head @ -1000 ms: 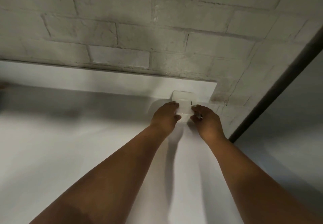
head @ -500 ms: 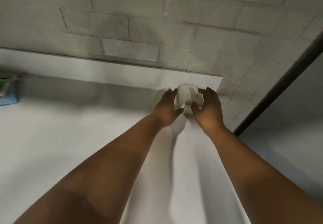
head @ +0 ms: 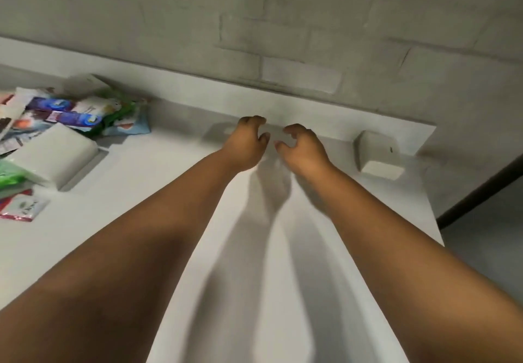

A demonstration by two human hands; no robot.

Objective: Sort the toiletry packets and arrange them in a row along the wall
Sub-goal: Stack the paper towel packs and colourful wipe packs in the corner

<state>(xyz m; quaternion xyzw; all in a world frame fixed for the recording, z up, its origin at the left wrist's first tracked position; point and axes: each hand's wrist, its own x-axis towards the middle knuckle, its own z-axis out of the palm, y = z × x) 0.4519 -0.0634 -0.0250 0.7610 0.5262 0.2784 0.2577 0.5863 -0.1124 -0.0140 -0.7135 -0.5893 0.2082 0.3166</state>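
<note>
Both of our hands have let go of the white packet (head: 377,155) and drawn away to its left, and it now stands by itself at the right end of the desk (head: 181,221), against the low white ledge below the brick wall (head: 254,22). Our left hand (head: 246,144) and right hand (head: 304,147) hover near each other above the desk, fingers loosely curled, holding nothing. The unsorted pile of toiletry packets (head: 70,113) lies well apart at the left edge, with a larger white pack (head: 53,156) in front of it and a red-and-white sachet (head: 22,207) nearer to us. We judge that only the first packet of the row is placed. What could go wrong from here: the pile is a loose heap of slippery wrappers (some overlap, so we cannot count them), and a hasty grab may drag neighbours out or scatter them over the desk edge. A returning arm could also brush the standing white packet and tip it off its spot near the desk's right corner.
</note>
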